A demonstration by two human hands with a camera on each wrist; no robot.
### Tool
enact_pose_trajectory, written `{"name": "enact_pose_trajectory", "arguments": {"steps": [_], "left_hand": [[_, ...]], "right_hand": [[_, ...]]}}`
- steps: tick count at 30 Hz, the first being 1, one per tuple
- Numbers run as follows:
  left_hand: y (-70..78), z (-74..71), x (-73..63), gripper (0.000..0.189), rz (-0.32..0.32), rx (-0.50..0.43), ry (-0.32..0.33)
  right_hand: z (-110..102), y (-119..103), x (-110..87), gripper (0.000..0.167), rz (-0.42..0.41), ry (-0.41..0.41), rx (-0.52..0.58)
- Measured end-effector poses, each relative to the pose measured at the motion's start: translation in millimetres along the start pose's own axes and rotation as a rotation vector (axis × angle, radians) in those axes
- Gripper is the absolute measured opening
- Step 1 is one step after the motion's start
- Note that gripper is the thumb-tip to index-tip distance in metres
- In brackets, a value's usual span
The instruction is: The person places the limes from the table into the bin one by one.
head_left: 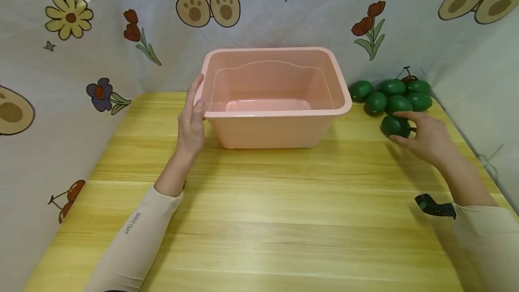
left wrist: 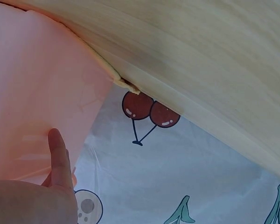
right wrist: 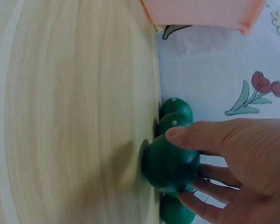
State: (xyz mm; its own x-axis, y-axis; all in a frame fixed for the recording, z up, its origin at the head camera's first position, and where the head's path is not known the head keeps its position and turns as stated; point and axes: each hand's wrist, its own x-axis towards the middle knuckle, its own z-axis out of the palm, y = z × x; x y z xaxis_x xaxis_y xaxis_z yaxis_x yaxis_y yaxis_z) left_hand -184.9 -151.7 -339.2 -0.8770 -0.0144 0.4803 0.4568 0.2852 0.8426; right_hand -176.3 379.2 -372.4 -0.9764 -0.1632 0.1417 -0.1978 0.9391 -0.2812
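Note:
A pink plastic tub (head_left: 271, 132) stands at the back middle of the wooden table. My left hand (head_left: 191, 125) rests against its left side at the near corner, fingers fairly straight along the rim. In the left wrist view a straight digit (left wrist: 59, 158) lies against the pink wall. At the right, my right hand (head_left: 427, 136) holds a dark green, smooth oval fruit (head_left: 394, 126) between thumb and fingers. The same fruit (right wrist: 165, 163) shows low over the wood in the right wrist view. Several like green fruits (head_left: 399, 103) lie grouped just behind it.
The wooden table (head_left: 284, 220) stretches in front of both arms. A patterned white cloth (head_left: 267, 21) hangs behind the tub and down the left. A pale wall (head_left: 486, 116) borders the right edge. A black wrist strap (head_left: 435, 206) sticks out by the right sleeve.

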Motion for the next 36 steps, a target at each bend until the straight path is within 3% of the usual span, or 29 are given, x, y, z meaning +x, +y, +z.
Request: {"name": "enact_pose_trajectory", "arguments": {"steps": [5, 12, 15, 21, 24, 27, 33, 36], "left_hand": [[-7.6, 0.5, 2.1, 0.061, 0.026, 0.017, 0.013], [-35.8, 0.1, 8.2, 0.061, 0.038, 0.021, 0.011], [-32.1, 0.2, 7.1, 0.061, 0.035, 0.021, 0.010], [-7.1, 0.9, 1.3, 0.060, 0.026, -0.002, 0.008], [-4.1, 1.3, 1.1, 0.060, 0.023, -0.012, 0.006], [-10.6, 1.9, 3.1, 0.060, 0.029, 0.000, 0.007], [-37.5, 0.9, 8.2, 0.061, 0.034, 0.035, 0.014], [-37.9, 0.4, 7.9, 0.061, 0.038, 0.031, 0.014]], "right_hand": [[5, 12, 0.0, 0.070, 0.044, -0.006, 0.038], [11, 23, -1.1, 0.072, 0.114, 0.028, 0.122], [12, 26, -0.4, 0.074, 0.139, 0.027, 0.145], [13, 26, 1.2, 0.078, 0.163, 0.006, 0.200], [13, 24, 0.7, 0.078, 0.166, 0.011, 0.209], [13, 22, -0.7, 0.080, 0.167, 0.035, 0.208], [7, 13, -0.3, 0.079, 0.142, 0.102, 0.206], [-1, 3, 2.5, 0.077, 0.126, 0.129, 0.219]]}}
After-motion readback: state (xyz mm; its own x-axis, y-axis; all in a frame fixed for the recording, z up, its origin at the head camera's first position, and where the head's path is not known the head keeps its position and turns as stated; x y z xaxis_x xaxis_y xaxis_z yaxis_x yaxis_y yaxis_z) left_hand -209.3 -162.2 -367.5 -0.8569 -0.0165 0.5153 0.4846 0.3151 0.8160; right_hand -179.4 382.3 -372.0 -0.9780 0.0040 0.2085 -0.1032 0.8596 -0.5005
